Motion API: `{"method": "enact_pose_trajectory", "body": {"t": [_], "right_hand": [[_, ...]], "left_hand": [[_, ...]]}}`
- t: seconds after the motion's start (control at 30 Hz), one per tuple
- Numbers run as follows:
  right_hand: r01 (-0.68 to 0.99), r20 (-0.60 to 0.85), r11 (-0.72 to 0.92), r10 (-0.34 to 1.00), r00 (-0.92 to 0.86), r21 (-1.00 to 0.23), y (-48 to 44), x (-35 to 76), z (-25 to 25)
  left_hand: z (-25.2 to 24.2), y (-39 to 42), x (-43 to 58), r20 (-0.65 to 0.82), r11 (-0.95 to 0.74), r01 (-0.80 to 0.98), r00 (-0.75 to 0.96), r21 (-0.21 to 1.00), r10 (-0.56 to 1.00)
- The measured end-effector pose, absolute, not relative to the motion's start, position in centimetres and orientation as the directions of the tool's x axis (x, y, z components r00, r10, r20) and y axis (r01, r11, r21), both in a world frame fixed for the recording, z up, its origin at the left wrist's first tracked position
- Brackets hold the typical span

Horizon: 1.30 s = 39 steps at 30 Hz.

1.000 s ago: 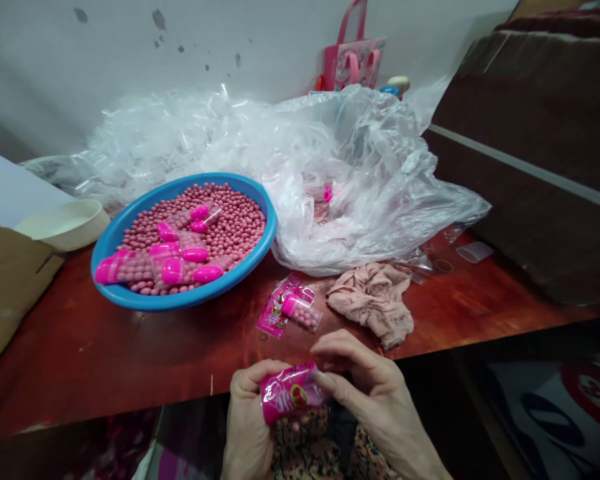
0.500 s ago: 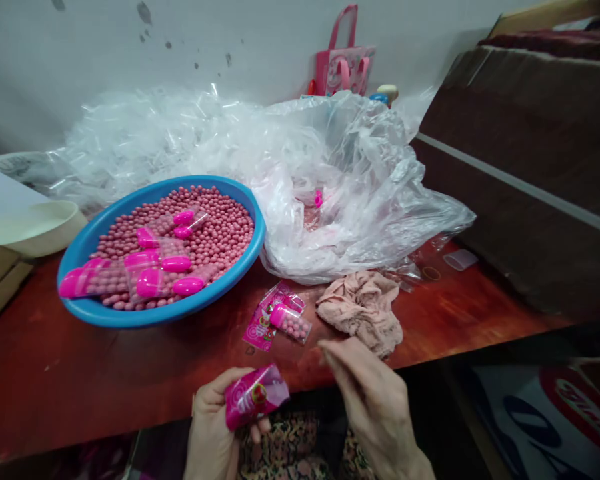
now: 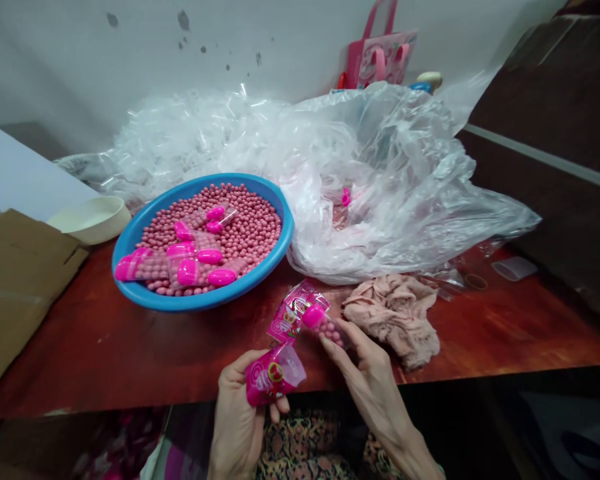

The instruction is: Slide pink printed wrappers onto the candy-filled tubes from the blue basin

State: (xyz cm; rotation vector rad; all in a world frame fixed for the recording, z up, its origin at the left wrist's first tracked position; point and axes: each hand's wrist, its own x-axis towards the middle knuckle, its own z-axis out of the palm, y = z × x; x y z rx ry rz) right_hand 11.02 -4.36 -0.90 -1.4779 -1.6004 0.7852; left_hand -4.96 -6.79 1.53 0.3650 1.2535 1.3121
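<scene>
**Both hands busy at the bench, quick look from my end**

My right hand [image 3: 375,393] has its thumb and fingertips pinched around a clear tube of pink beads [image 3: 327,328] with a magenta cap, as far as I can tell from this angle. That tube sits just above a second printed pouch [image 3: 285,321] lying on the red wooden table [image 3: 130,353], right by the table's front edge. My left hand [image 3: 237,420] is clenched around a pink foil pouch [image 3: 273,377] with a cartoon print, thumb across the front and fingers curled behind it, and the pouch's see-through top end points toward the tube. So right now it's tube in one hand, pouch in the other, and the two are close but not touching.

Further out, there's a blue plastic basin [image 3: 140,267] heaped with loose pink beads [image 3: 253,223], with more capped tubes [image 3: 187,272] lying on top. Behind it is a big crumpled clear plastic bag [image 3: 380,187], and a pile of empty clear sleeves [image 3: 190,140] sits against the wall. A dusty-pink cloth [image 3: 393,320] is bunched up to the right, and a cream bowl [image 3: 93,220] is on the left by some flattened cardboard [image 3: 20,287].
</scene>
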Motion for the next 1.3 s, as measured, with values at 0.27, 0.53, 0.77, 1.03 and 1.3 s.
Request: {"method": "enact_pose_trajectory", "body": {"t": [0.27, 0.53, 0.77, 1.03, 1.3], "right_hand": [[0.076, -0.193, -0.186, 0.976, -0.1, -0.98, -6.1, 11.9, 1.8], [0.021, -0.22, -0.221, 0.955, -0.201, -0.975, -6.0, 13.1, 1.7], [0.08, -0.265, -0.253, 0.933, -0.244, -0.964, -6.3, 14.6, 0.8], [0.119, -0.247, -0.231, 0.957, -0.149, -0.966, -6.7, 14.8, 1.3], [0.21, -0.165, -0.125, 0.968, -0.187, -0.97, -6.6, 15.5, 0.6]], "left_hand": [[1.0, -7.0, -4.6, -0.459, 0.308, -0.495, -0.217, 0.812, 0.862], [1.7, -6.8, -4.1, -0.47, 0.315, -0.509, -0.208, 0.801, 0.858], [0.9, -7.2, -4.4, -0.484, 0.374, -0.483, -0.124, 0.792, 0.866], [0.9, -7.4, -3.8, -0.492, 0.397, -0.487, -0.081, 0.778, 0.867], [0.6, -7.5, -3.4, -0.512, 0.388, -0.523, -0.11, 0.759, 0.852]]}}
